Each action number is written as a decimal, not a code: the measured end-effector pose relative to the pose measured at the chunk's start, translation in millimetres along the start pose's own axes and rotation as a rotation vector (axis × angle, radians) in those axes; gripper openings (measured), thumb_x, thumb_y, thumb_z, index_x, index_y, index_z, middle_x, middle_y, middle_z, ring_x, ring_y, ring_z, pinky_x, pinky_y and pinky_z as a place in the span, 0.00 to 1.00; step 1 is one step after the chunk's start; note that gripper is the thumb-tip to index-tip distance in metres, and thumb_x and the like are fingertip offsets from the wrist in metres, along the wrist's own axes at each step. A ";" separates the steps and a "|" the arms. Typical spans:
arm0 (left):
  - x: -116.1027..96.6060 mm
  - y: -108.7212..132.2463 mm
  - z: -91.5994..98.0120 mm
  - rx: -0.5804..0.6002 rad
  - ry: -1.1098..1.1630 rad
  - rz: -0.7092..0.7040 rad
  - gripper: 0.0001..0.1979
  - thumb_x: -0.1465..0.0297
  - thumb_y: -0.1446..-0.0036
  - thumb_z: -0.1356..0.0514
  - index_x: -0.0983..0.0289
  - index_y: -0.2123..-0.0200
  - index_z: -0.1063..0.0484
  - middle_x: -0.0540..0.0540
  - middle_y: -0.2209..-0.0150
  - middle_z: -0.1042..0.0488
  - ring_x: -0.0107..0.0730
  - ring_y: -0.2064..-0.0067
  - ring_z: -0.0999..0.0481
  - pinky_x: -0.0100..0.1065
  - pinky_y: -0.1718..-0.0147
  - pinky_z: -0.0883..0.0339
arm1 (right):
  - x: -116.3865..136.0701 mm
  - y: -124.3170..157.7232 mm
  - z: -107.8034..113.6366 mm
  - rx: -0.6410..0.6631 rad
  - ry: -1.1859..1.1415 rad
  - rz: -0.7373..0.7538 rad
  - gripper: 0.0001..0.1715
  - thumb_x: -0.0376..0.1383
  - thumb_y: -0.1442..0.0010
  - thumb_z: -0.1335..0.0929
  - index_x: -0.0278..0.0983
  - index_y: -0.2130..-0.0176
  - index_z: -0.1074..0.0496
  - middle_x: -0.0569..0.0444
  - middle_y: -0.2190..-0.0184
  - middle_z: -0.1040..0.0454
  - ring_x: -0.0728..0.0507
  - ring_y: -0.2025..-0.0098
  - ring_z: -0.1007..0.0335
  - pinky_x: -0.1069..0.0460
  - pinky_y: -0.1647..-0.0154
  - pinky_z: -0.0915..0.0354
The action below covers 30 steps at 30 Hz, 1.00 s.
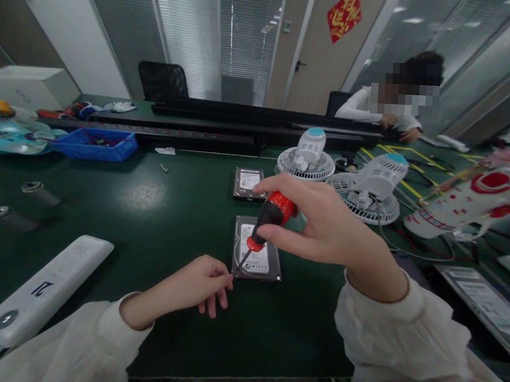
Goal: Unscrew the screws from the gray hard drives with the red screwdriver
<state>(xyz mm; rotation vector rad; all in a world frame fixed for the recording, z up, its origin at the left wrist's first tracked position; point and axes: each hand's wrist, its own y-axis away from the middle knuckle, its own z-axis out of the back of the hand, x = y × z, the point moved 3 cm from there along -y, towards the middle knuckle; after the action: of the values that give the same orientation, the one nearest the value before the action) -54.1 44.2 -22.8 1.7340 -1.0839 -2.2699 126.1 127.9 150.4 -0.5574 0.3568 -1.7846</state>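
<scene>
A hard drive (260, 261) lies label up on the green table in front of me. My right hand (321, 223) is wrapped round the handle of a red and black screwdriver (268, 217), which slants down to the left. Its tip meets the drive's near left corner. At that same corner my left hand (203, 282) has thumb and forefinger pinched together, close to the tip; anything between them is too small to make out. The other fingers curl loosely above the table. A second hard drive (247, 178) lies just beyond the first, partly behind my right hand.
Two white fans (310, 154) (377, 183) stand at the right behind a patterned bag (472, 196). On the left are a white device marked 21 (49, 285), metal cylinders (41, 193) and a blue tray (99, 146). Long black bars (206, 134) span the back; a person (397, 96) sits beyond.
</scene>
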 end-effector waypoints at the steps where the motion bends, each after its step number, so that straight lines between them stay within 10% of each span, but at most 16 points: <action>1: 0.4 -0.2 0.1 0.000 0.002 0.000 0.15 0.58 0.41 0.43 0.66 0.65 0.28 0.54 0.73 0.20 0.28 0.79 0.23 0.25 0.84 0.39 | 0.0 0.2 -0.1 0.007 -0.032 0.018 0.26 0.45 0.35 0.34 0.28 0.47 0.31 0.50 0.61 0.25 0.48 0.65 0.28 0.52 0.65 0.35; 4: 0.7 -0.6 0.7 -0.002 0.007 0.008 0.14 0.59 0.41 0.43 0.66 0.65 0.28 0.54 0.73 0.20 0.27 0.79 0.23 0.24 0.84 0.39 | 1.7 0.7 0.0 0.006 -0.103 0.079 0.24 0.38 0.36 0.36 0.27 0.44 0.34 0.45 0.53 0.25 0.46 0.58 0.27 0.51 0.58 0.32; 10: -1.4 0.4 1.0 -0.002 0.012 0.011 0.14 0.60 0.40 0.43 0.66 0.65 0.28 0.53 0.73 0.20 0.26 0.79 0.24 0.24 0.84 0.39 | 1.2 -0.2 1.5 -0.040 0.024 -0.006 0.24 0.48 0.36 0.31 0.31 0.51 0.28 0.60 0.75 0.30 0.53 0.78 0.38 0.56 0.75 0.43; 16: -3.1 1.0 -0.4 -0.009 0.019 0.028 0.14 0.59 0.42 0.42 0.66 0.65 0.28 0.53 0.74 0.21 0.26 0.80 0.24 0.24 0.84 0.40 | 1.9 0.4 0.3 0.020 -0.094 0.069 0.24 0.37 0.39 0.34 0.28 0.45 0.33 0.45 0.53 0.25 0.46 0.56 0.27 0.51 0.57 0.32; 22: -5.1 1.6 -1.0 -0.013 0.026 0.025 0.13 0.60 0.42 0.42 0.65 0.66 0.29 0.53 0.74 0.21 0.26 0.80 0.25 0.24 0.84 0.40 | 0.8 -0.6 1.6 -0.022 0.052 -0.023 0.24 0.49 0.36 0.32 0.32 0.52 0.29 0.57 0.71 0.26 0.51 0.74 0.33 0.54 0.72 0.40; 27: -2.0 0.2 -0.2 -0.012 0.027 0.021 0.14 0.59 0.40 0.42 0.65 0.65 0.29 0.53 0.73 0.20 0.27 0.80 0.24 0.24 0.83 0.39 | 0.4 -0.3 0.0 0.025 -0.084 0.035 0.24 0.39 0.37 0.34 0.29 0.45 0.34 0.46 0.53 0.26 0.46 0.58 0.27 0.51 0.59 0.33; 30: -1.2 -0.1 0.3 -0.010 0.023 0.025 0.13 0.60 0.39 0.42 0.65 0.65 0.28 0.53 0.73 0.20 0.27 0.79 0.24 0.25 0.83 0.38 | 2.3 -0.3 -0.9 0.011 -0.093 0.043 0.24 0.38 0.38 0.33 0.30 0.45 0.35 0.50 0.59 0.26 0.49 0.64 0.29 0.53 0.63 0.34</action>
<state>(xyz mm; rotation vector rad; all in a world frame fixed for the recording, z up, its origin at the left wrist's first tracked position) -53.9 44.9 -21.8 1.7288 -1.0822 -2.2311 124.9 125.6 150.2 -0.6184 0.2921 -1.7116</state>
